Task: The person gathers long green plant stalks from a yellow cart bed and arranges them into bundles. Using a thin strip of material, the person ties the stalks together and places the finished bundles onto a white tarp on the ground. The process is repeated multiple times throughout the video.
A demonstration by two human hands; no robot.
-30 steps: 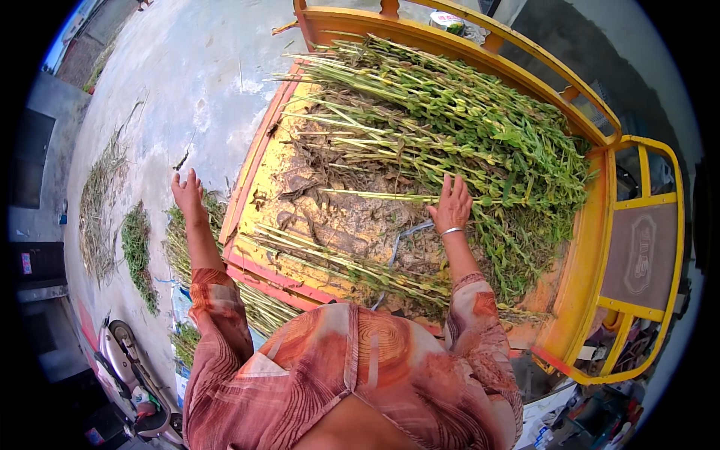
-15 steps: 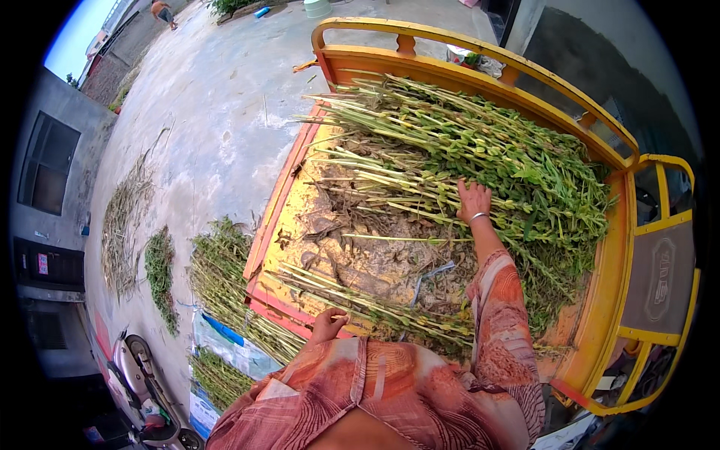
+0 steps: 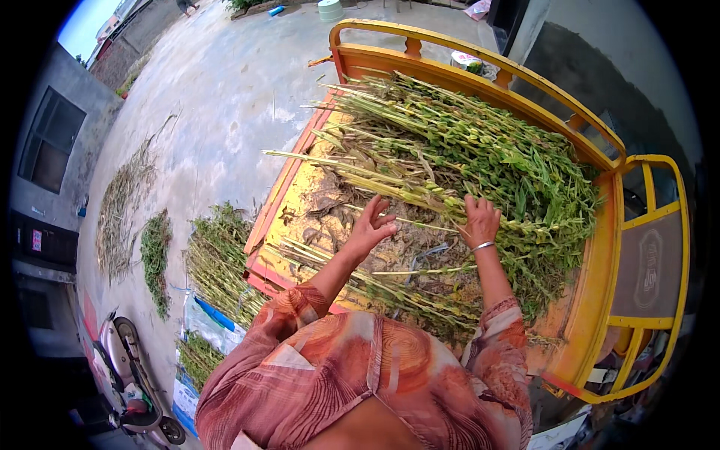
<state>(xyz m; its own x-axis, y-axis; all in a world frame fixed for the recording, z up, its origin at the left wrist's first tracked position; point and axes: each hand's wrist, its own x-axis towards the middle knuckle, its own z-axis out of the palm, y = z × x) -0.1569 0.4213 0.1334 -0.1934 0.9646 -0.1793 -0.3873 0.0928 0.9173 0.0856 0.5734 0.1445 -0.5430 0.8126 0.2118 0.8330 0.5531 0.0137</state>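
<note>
A person in a pink patterned shirt leans over the yellow metal cart bed (image 3: 315, 191), where a heap of long green plant stalks with leafy tops (image 3: 480, 150) lies. The right hand (image 3: 480, 221) rests palm-down on the stalks, fingers curled into them, seemingly gripping a few. The left hand (image 3: 371, 225) hovers open, fingers spread, holding nothing, just above the muddy cart floor near loose stalks (image 3: 352, 259). The stalks' long axis runs across the bed, cut ends pointing left toward the concrete yard (image 3: 225, 97), leafy tops right. Tangled stalks could snag, and a pulled handful might spill over the low edge.
</note>
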